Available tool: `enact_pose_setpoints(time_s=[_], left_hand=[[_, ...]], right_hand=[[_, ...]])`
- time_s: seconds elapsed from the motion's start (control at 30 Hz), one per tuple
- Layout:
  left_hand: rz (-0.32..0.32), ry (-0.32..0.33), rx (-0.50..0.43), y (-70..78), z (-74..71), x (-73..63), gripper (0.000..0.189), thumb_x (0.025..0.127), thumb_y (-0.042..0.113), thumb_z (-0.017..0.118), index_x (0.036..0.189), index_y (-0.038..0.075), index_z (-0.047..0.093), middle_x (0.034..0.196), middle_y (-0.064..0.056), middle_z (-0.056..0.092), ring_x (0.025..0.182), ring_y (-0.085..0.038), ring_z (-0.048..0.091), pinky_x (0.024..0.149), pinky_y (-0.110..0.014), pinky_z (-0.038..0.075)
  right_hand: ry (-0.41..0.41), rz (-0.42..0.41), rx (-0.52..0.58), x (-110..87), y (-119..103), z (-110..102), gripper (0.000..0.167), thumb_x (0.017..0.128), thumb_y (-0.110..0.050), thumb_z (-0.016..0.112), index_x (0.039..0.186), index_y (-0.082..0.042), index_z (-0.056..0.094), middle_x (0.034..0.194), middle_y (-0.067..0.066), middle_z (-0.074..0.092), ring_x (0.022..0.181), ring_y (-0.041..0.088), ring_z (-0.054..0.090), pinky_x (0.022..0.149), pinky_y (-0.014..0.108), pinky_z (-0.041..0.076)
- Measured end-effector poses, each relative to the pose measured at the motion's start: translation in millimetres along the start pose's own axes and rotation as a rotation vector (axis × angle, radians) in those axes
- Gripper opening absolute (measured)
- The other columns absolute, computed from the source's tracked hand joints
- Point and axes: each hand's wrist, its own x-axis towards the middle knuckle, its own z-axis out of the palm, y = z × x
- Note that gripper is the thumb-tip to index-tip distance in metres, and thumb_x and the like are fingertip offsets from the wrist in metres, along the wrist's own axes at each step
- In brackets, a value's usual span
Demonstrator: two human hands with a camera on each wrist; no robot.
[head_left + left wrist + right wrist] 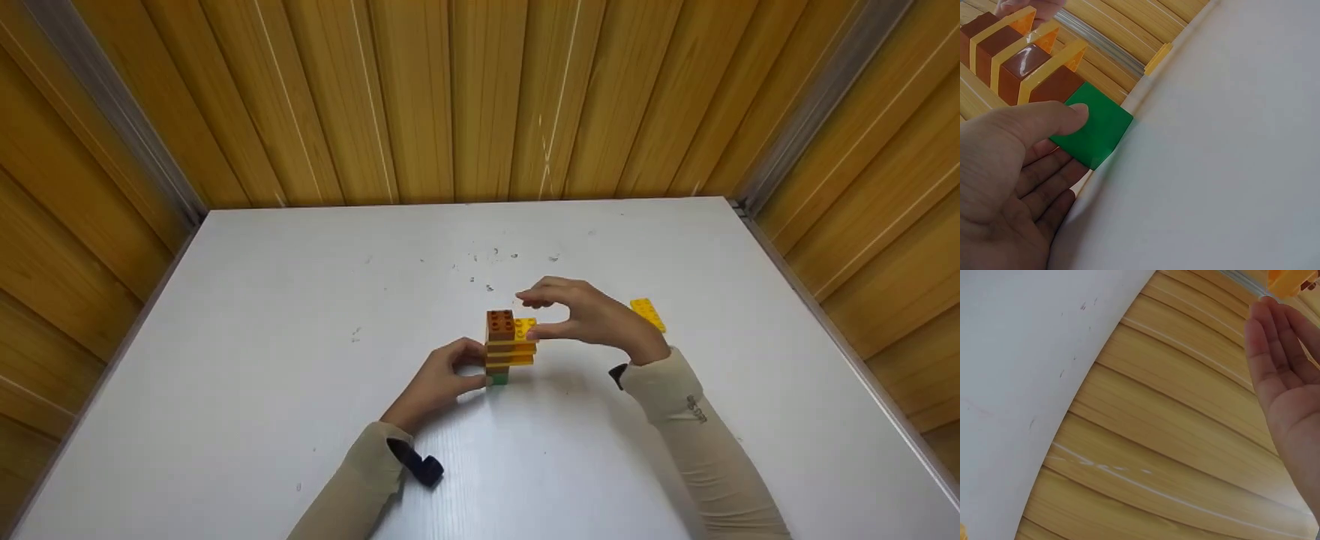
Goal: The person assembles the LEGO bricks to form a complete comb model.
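A toy-brick tower stands on the white table, with a green brick (1092, 126) at its foot. Above it, brown bricks (500, 322) alternate with yellow plates (525, 325) that jut out to the right. My left hand (442, 375) grips the tower low down, thumb on the green brick and fingers behind it. By the top yellow plate is my right hand (592, 315), its thumb at the plate's edge and its fingers raised apart above. Whether that thumb presses the plate cannot be told. In the right wrist view, the right fingers (1275, 343) look extended.
A loose yellow plate (648, 315) lies on the table (300, 300), beyond the right wrist. Wood-patterned panels (480, 97) rise behind the table and on both sides. Dark scuff marks dot the tabletop behind the tower.
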Motion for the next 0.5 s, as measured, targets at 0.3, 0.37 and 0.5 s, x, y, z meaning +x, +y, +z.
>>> enact_pose_setpoints(time_s=[0.3,0.37,0.5], left_hand=[[0.006,0.004,0.021,-2.5,0.0,0.8,0.032,0.082,0.013,0.074,0.111,0.018,0.062,0.113,0.002,0.066,0.107,-0.015,0.062,0.101,-0.038,0.045],[0.005,0.007,0.028,-2.7,0.3,0.8,0.032,0.082,0.013,0.074,0.111,0.018,0.062,0.112,0.002,0.066,0.107,-0.015,0.061,0.101,-0.038,0.045],[0.014,0.01,0.036,-2.8,0.8,0.7,0.032,0.082,0.012,0.074,0.11,0.018,0.062,0.112,0.002,0.066,0.106,-0.015,0.061,0.101,-0.037,0.045]], right_hand=[[0.104,0.169,-0.023,-23.7,31,-14,0.055,0.081,-0.028,0.076,0.13,-0.01,0.059,0.117,0.005,0.064,0.108,0.025,0.06,0.094,0.043,0.05],[0.105,0.225,-0.026,-27.9,38,-17,0.056,0.081,-0.031,0.075,0.131,-0.011,0.058,0.118,0.004,0.064,0.108,0.024,0.06,0.094,0.043,0.05],[0.094,0.305,-0.027,-35.3,52,-22,0.058,0.083,-0.033,0.074,0.132,-0.009,0.057,0.12,0.008,0.062,0.109,0.028,0.059,0.095,0.045,0.049]])
